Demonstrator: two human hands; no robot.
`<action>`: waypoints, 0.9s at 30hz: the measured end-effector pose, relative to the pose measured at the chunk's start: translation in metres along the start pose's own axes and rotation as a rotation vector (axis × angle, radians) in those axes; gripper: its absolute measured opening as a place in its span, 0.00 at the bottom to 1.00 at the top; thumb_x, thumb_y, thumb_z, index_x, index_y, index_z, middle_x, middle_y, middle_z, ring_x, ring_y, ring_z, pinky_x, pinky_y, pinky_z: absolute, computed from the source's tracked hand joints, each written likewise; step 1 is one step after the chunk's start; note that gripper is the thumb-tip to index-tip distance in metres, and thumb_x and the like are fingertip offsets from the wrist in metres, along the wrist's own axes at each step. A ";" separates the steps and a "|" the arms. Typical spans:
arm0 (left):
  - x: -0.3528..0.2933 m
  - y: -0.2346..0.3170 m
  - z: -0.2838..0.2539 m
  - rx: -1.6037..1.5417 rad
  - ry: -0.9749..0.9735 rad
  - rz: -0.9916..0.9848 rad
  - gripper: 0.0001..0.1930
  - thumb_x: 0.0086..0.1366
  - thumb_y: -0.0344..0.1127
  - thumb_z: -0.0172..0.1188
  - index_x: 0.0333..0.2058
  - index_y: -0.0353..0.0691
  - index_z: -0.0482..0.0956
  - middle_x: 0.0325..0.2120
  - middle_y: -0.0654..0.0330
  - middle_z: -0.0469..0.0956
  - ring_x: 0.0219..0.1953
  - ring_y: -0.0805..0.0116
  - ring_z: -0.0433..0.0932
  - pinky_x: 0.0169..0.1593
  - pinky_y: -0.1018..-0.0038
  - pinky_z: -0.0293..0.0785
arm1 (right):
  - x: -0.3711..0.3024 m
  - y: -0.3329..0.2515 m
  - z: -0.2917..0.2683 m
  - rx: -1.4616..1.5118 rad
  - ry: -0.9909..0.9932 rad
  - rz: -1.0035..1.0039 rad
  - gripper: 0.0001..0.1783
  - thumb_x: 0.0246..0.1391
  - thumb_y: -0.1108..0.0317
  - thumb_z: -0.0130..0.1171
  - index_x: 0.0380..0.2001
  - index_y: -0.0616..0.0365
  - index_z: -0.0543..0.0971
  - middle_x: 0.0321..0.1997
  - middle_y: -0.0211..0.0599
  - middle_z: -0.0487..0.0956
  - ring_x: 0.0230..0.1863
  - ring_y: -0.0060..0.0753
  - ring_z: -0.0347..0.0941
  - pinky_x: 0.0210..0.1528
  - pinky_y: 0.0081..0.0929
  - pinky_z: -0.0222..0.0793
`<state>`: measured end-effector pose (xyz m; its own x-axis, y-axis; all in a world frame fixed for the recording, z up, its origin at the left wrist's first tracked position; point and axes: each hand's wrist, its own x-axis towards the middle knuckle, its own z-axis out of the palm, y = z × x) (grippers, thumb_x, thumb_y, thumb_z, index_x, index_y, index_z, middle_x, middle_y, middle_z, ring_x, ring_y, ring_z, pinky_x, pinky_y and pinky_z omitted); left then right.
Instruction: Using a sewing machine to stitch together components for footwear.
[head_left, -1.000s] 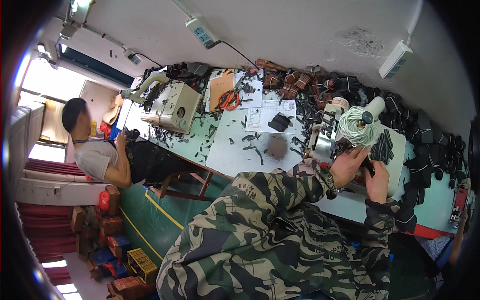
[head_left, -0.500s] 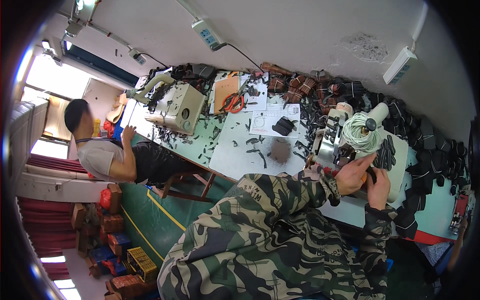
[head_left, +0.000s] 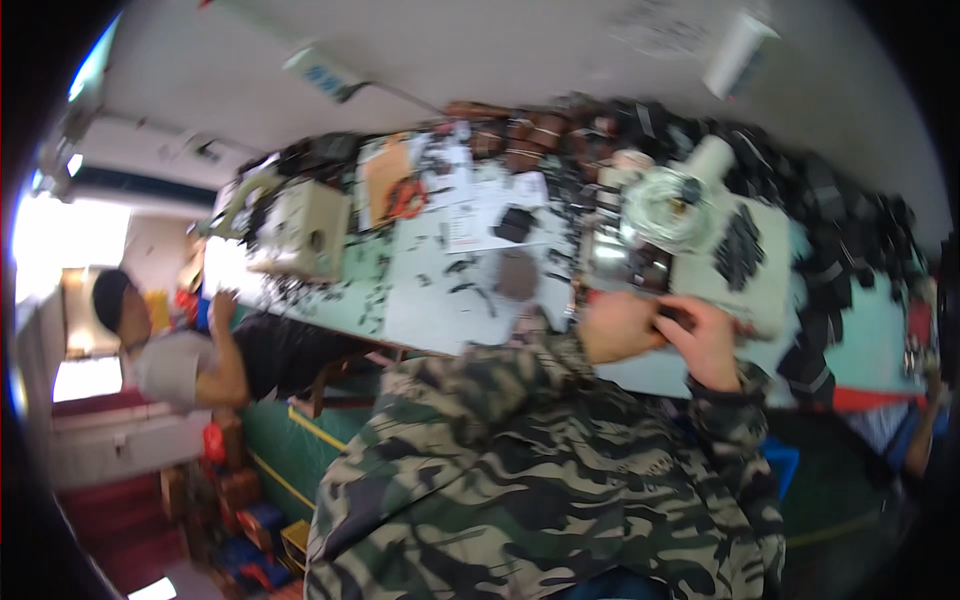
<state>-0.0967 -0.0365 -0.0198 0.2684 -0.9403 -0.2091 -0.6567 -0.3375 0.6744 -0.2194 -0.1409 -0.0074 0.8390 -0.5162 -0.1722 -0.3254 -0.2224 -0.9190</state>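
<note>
In front of the cream machine [head_left: 785,275], my left hand [head_left: 620,328] and my right hand [head_left: 708,342] come together, fingers curled. Between them they pinch a small dark piece [head_left: 672,318], mostly covered by the fingers and blurred, so its kind cannot be made out. A coil of pale green cord [head_left: 668,212] hangs around a post on the machine, just beyond my hands. To its right, a cluster of dark strips [head_left: 738,248] lies on the machine's flat top.
Bundled black pieces [head_left: 825,270] are heaped at the right, brown bundles [head_left: 535,130] along the wall. Papers [head_left: 475,225], orange-handled scissors [head_left: 406,198] and dark scraps lie on the table [head_left: 425,315]. Farther left, a person [head_left: 185,360] sits by another machine [head_left: 300,230].
My view has shifted and blurred. Both hands have drawn back from the machine's top toward its front edge, left and closer to my body, still together.
</note>
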 end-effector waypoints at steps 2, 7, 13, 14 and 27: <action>-0.008 -0.030 0.001 -0.024 0.119 0.223 0.18 0.54 0.43 0.57 0.41 0.40 0.73 0.26 0.48 0.77 0.20 0.54 0.77 0.24 0.64 0.73 | 0.009 0.009 0.014 0.249 -0.034 0.054 0.12 0.45 0.73 0.61 0.35 0.64 0.77 0.25 0.31 0.77 0.24 0.17 0.70 0.27 0.17 0.66; -0.022 -0.037 -0.035 -1.120 -0.400 -0.299 0.21 0.67 0.45 0.41 0.52 0.37 0.64 0.19 0.59 0.75 0.12 0.71 0.74 0.12 0.83 0.64 | 0.015 0.017 0.027 0.604 0.039 0.281 0.11 0.47 0.73 0.61 0.34 0.63 0.74 0.23 0.29 0.76 0.21 0.16 0.70 0.20 0.14 0.63; -0.013 -0.048 -0.030 -0.968 -0.241 -0.313 0.20 0.68 0.40 0.37 0.53 0.34 0.61 0.27 0.54 0.74 0.14 0.68 0.76 0.11 0.83 0.63 | 0.024 0.028 0.052 0.541 0.148 0.260 0.10 0.48 0.70 0.60 0.30 0.64 0.71 0.19 0.34 0.76 0.19 0.21 0.73 0.16 0.15 0.64; -0.014 -0.042 -0.039 -0.967 -0.240 -0.321 0.20 0.68 0.40 0.37 0.53 0.34 0.61 0.27 0.54 0.74 0.14 0.68 0.76 0.11 0.83 0.63 | 0.022 0.025 0.053 0.546 0.143 0.264 0.10 0.48 0.70 0.60 0.30 0.64 0.71 0.19 0.34 0.76 0.19 0.21 0.73 0.16 0.15 0.64; 0.049 -0.051 -0.070 -0.661 -0.614 -0.497 0.16 0.66 0.37 0.40 0.43 0.32 0.69 0.22 0.54 0.78 0.12 0.71 0.75 0.10 0.84 0.61 | 0.049 0.034 0.012 -0.341 0.154 -0.072 0.10 0.38 0.71 0.59 0.28 0.63 0.75 0.28 0.48 0.74 0.30 0.51 0.72 0.34 0.36 0.67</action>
<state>-0.0006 -0.0620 -0.0146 -0.1241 -0.6238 -0.7717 -0.0006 -0.7776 0.6287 -0.1843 -0.1637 -0.0509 0.7979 -0.6019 -0.0322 -0.4165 -0.5119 -0.7514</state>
